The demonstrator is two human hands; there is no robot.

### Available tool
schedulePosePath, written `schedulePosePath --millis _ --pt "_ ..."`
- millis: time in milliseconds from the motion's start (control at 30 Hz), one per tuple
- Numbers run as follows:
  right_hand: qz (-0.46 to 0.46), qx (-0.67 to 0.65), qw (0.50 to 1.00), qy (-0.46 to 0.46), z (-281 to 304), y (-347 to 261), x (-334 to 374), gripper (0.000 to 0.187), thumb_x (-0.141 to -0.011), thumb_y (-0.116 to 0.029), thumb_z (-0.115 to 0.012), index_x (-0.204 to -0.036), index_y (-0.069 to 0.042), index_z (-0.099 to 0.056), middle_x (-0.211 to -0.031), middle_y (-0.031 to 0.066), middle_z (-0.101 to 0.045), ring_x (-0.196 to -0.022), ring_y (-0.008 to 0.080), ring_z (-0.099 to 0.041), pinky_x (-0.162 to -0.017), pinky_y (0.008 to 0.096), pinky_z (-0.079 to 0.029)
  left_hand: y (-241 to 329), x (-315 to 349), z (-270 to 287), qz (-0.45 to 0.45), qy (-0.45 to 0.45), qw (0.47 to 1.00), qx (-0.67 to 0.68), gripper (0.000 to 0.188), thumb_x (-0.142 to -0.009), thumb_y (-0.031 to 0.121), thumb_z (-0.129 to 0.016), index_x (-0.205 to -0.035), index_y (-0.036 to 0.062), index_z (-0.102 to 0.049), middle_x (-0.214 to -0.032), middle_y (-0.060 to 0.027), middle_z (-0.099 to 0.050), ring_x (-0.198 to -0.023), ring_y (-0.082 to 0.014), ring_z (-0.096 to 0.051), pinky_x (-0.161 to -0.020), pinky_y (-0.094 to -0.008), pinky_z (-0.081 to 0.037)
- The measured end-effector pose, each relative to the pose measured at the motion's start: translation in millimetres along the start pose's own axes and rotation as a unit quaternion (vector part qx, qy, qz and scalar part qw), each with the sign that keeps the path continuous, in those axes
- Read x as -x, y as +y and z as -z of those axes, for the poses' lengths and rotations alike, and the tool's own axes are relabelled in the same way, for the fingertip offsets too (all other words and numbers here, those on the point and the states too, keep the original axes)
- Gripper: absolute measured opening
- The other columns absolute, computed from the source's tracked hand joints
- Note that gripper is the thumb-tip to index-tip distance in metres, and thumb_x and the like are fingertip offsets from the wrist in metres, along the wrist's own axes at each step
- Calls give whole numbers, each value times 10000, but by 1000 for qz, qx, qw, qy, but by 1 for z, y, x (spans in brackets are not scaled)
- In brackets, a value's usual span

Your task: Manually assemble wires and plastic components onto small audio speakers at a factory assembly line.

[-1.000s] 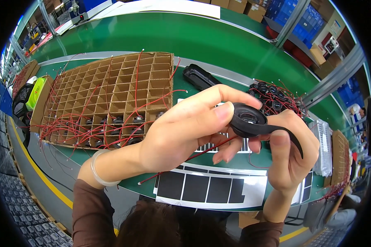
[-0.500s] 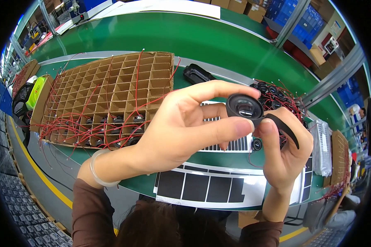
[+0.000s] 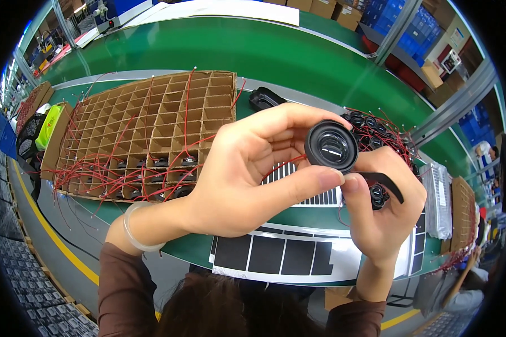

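Between the thumb and fingers of my left hand [image 3: 236, 185] is a small round black speaker [image 3: 331, 148], its glossy domed front facing up toward me. A red wire trails from behind it across my palm. My right hand [image 3: 391, 219] pinches a narrow black strip [image 3: 390, 184] by one end, against the speaker's lower right rim. The strip's other end curves free over my right fingers. Both thumb tips nearly meet just below the speaker. How much of the strip touches the rim is hidden by my fingers.
A divided cardboard box [image 3: 168, 131] holds speakers with red wires in its nearer cells. More wired speakers [image 3: 376, 126] are heaped at right. White sheets with black stickers [image 3: 264, 256] lie below my hands. A black tray [image 3: 264, 99] sits behind, before the green conveyor [image 3: 219, 48].
The speaker has tilted so its front faces me more fully. My right hand and the strip have shifted slightly left and down.
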State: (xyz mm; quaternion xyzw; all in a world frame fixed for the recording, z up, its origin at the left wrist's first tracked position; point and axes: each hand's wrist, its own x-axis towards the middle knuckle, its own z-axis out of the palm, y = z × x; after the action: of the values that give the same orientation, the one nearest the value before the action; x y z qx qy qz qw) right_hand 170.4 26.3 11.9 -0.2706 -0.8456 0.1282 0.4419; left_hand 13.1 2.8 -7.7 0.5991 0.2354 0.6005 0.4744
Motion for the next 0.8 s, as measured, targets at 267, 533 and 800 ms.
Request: schedulePosePath --millis 267,533,800 --pt "7 -57 998 -2 17 0 1 278 -691 -142 -584 -856 52 -471 -731 49 -474 -634 97 -477 -554 187 -361 10 -4 -2 11 31 999 17 420 -695 38 -482 -1084 -89 -388 -1034 -138 -469 -908 -159 -504 -730 -219 -448" --pt "122 -34 990 67 3 -6 3 225 -545 -4 -682 -695 -21 -514 -580 43 -510 -512 150 -487 -465 222 -377 0 -5 7 -28 16 999 1 435 -687 18 -510 -1082 -84 -358 -1002 -150 -478 -904 -158 -502 -715 -226 -444" --pt "116 -30 989 84 8 -1 1 199 -533 50 -631 -678 -21 -516 -576 51 -516 -492 162 -482 -436 224 -361 1 -7 6 -22 30 999 30 434 -678 45 -523 -1062 -74 -359 -966 -156 -489 -860 -171 -524 -702 -236 -443"
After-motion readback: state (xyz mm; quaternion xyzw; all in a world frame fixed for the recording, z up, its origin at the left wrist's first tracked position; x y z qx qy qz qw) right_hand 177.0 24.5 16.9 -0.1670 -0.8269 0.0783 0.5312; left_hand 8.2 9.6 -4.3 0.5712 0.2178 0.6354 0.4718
